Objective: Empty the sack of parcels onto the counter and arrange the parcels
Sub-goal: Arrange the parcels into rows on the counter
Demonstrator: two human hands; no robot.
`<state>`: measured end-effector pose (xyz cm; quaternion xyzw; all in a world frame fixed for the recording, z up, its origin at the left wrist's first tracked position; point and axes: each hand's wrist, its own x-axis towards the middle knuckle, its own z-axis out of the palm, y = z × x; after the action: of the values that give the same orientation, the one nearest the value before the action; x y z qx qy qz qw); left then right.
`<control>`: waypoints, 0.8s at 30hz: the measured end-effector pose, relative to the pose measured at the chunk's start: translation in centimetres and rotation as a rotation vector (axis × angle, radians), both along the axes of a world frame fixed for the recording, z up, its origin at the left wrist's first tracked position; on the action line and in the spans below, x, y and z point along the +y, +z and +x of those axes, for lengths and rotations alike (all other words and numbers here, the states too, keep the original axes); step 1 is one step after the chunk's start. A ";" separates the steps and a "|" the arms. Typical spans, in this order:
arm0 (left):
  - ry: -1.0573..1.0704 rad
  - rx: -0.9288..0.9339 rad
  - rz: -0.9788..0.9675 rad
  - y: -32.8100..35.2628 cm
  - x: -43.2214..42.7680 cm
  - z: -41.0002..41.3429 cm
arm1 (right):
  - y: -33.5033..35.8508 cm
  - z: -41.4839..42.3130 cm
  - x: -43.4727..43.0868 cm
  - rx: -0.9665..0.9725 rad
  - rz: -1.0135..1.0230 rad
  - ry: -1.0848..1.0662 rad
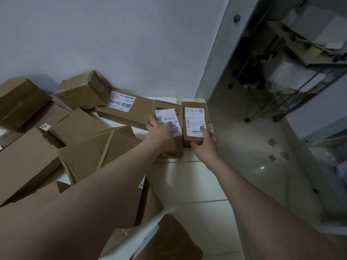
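From the head camera, you are reaching with both bare arms to the far right corner of the white desk (pixel 122 126). Two small cardboard parcels lie there side by side, each with a white shipping label facing up.

Your left hand (pixel 163 131) lies on top of the neighbouring parcel (pixel 169 107). Its fingers are stretched flat over the label and its thumb is spread out to the left. Your right hand (pixel 205 142) grips the near end of the corner parcel (pixel 194 113). The thumb is hooked at the near edge, the forefinger lies along the label, and the other fingers curl round the right side. The corner parcel sits right at the edge of the desk, with the tiled floor (pixel 244 166) beyond it.

Just left of these two lies a long box (pixel 129 111) with a printed label reading 12V4A-5525, one end against the neighbouring parcel. Behind it a taped carton (pixel 82 91) leans against the wall (pixel 112 34). The rest of the desk to your left holds a loose heap of cardboard boxes (pixel 28 156), tilted and overlapping, some with open flaps.

To the right, past a door frame, a metal rack (pixel 281 87) stands on the floor holding bags and boxes, too dim to identify.
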<state>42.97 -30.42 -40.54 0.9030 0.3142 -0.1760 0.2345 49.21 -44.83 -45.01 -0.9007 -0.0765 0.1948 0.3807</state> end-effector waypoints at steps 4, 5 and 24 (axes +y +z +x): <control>-0.109 -0.004 0.092 -1.1 0.7 1.1 | -0.6 0.3 -0.1 -0.026 0.032 0.020; -0.109 -0.010 0.102 -1.1 1.0 1.4 | -0.5 0.6 -0.2 -0.011 0.034 0.053; -0.291 0.394 0.195 0.6 8.2 -5.1 | 1.8 -5.0 8.4 -0.446 -0.046 0.579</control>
<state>37.83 -22.19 -39.99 0.9053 0.2358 -0.3492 0.0531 44.22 -36.41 -43.17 -0.8704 -0.4051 0.0948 0.2634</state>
